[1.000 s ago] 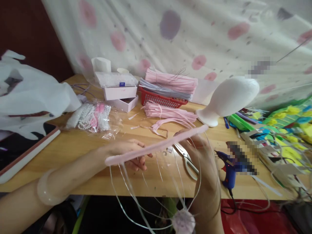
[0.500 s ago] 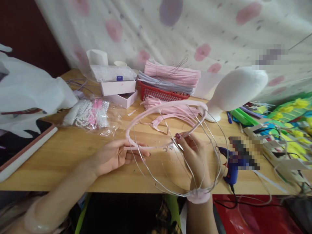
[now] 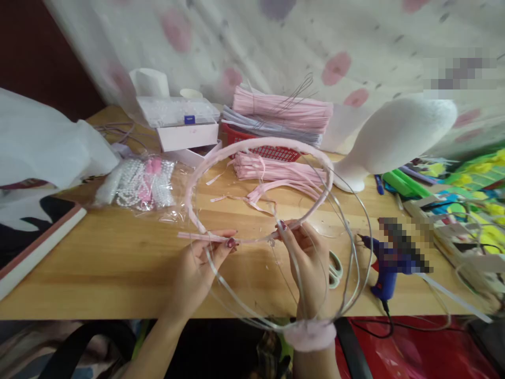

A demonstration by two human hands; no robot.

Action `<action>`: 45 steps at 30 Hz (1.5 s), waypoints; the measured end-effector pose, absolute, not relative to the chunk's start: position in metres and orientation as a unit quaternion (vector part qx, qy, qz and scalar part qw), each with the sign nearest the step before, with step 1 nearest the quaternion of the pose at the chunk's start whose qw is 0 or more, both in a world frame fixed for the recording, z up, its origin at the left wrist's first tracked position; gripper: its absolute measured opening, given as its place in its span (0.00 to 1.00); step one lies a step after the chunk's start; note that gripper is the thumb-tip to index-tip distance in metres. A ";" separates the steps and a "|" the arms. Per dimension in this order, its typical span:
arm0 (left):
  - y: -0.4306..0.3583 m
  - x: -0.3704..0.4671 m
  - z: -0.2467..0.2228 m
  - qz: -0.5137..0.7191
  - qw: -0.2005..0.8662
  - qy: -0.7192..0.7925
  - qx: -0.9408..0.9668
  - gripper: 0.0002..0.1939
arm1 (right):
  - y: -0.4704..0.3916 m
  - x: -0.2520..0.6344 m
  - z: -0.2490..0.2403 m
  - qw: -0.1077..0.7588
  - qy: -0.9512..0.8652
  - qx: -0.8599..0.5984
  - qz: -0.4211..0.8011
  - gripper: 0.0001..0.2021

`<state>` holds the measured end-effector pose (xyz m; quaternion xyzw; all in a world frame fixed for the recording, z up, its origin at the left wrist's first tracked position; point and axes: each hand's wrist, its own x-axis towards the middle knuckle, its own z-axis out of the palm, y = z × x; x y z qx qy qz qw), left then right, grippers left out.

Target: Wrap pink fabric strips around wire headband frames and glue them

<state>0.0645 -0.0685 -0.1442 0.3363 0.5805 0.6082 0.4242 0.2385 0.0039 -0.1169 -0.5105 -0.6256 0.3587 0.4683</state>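
Note:
Between my hands is a wire frame whose upper ring (image 3: 272,142) is wrapped in pale pink ribbon. Bare silver wires (image 3: 232,292) curve down from the ring and hang around my right wrist, near a pink fluffy scrunchie (image 3: 311,335). My left hand (image 3: 207,263) is closed, pinching a thin pink strip (image 3: 189,235) at the ring's near side, its loose end sticking out leftward. With thumb and fingers, my right hand (image 3: 305,252) grips the ring's near edge, a little right of the left hand.
A blue glue gun (image 3: 384,279) and scissors (image 3: 335,269) lie to the right. Behind are pink strip bundles (image 3: 276,168), a red basket (image 3: 280,152) and a white foam head (image 3: 398,142). Bagged pearl beads (image 3: 136,181) and a tablet (image 3: 39,231) sit left.
My left hand has turned and closed its thumb onto the strip, coming nearer the right hand. The ring has tilted up toward the camera, and the scissors have come into sight.

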 end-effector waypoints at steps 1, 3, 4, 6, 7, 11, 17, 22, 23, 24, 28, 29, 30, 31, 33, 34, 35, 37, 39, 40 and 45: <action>-0.068 0.064 -0.145 0.608 0.404 0.587 0.350 0.16 | 0.002 0.238 -0.116 0.464 -0.629 -0.515 0.352 0.12; -0.068 0.063 -0.146 0.605 0.370 0.596 0.377 0.13 | -0.001 0.237 -0.115 0.454 -0.644 -0.516 0.338 0.12; -0.068 0.062 -0.145 0.600 0.357 0.600 0.390 0.12 | -0.002 0.237 -0.115 0.451 -0.650 -0.515 0.331 0.12; -0.071 0.062 -0.141 0.590 0.342 0.607 0.409 0.11 | -0.003 0.238 -0.116 0.455 -0.650 -0.515 0.323 0.11; -0.072 0.062 -0.139 0.589 0.337 0.607 0.413 0.10 | -0.003 0.238 -0.116 0.460 -0.646 -0.519 0.319 0.11; -0.077 0.068 -0.126 0.619 0.313 0.617 0.372 0.08 | -0.004 0.239 -0.120 0.471 -0.632 -0.524 0.321 0.11; -0.078 0.074 -0.120 0.639 0.287 0.623 0.348 0.06 | -0.007 0.237 -0.121 0.477 -0.637 -0.515 0.319 0.10; -0.078 0.067 -0.130 0.612 0.313 0.610 0.393 0.04 | -0.007 0.238 -0.119 0.476 -0.618 -0.530 0.332 0.09; -0.078 0.066 -0.132 0.606 0.312 0.608 0.407 0.04 | -0.007 0.239 -0.119 0.476 -0.616 -0.533 0.333 0.08; -0.079 0.065 -0.134 0.603 0.310 0.607 0.416 0.04 | -0.006 0.239 -0.119 0.477 -0.615 -0.532 0.333 0.08; -0.079 0.064 -0.134 0.617 0.303 0.601 0.408 0.03 | -0.006 0.237 -0.121 0.485 -0.620 -0.518 0.335 0.09; -0.080 0.064 -0.133 0.618 0.300 0.601 0.409 0.03 | -0.007 0.237 -0.121 0.487 -0.620 -0.519 0.330 0.09; -0.080 0.063 -0.131 0.615 0.295 0.603 0.413 0.03 | -0.008 0.236 -0.121 0.490 -0.619 -0.522 0.322 0.09; -0.081 0.063 -0.129 0.611 0.286 0.606 0.422 0.03 | -0.008 0.235 -0.121 0.491 -0.621 -0.523 0.316 0.09; -0.082 0.064 -0.126 0.604 0.266 0.616 0.430 0.03 | -0.009 0.235 -0.120 0.491 -0.630 -0.515 0.311 0.08; -0.083 0.065 -0.125 0.606 0.260 0.620 0.425 0.03 | -0.010 0.236 -0.120 0.490 -0.637 -0.507 0.312 0.08; -0.084 0.065 -0.124 0.609 0.259 0.625 0.415 0.03 | -0.010 0.237 -0.120 0.488 -0.645 -0.497 0.314 0.08; -0.085 0.068 -0.123 0.611 0.272 0.630 0.395 0.03 | -0.010 0.239 -0.121 0.484 -0.655 -0.486 0.318 0.09; -0.086 0.070 -0.123 0.609 0.288 0.633 0.382 0.03 | -0.010 0.241 -0.121 0.481 -0.659 -0.484 0.317 0.10; -0.086 0.071 -0.123 0.609 0.294 0.633 0.378 0.03 | -0.010 0.242 -0.122 0.477 -0.661 -0.486 0.315 0.10; -0.086 0.078 -0.124 0.646 0.320 0.610 0.327 0.05 | -0.014 0.243 -0.123 0.460 -0.658 -0.494 0.334 0.10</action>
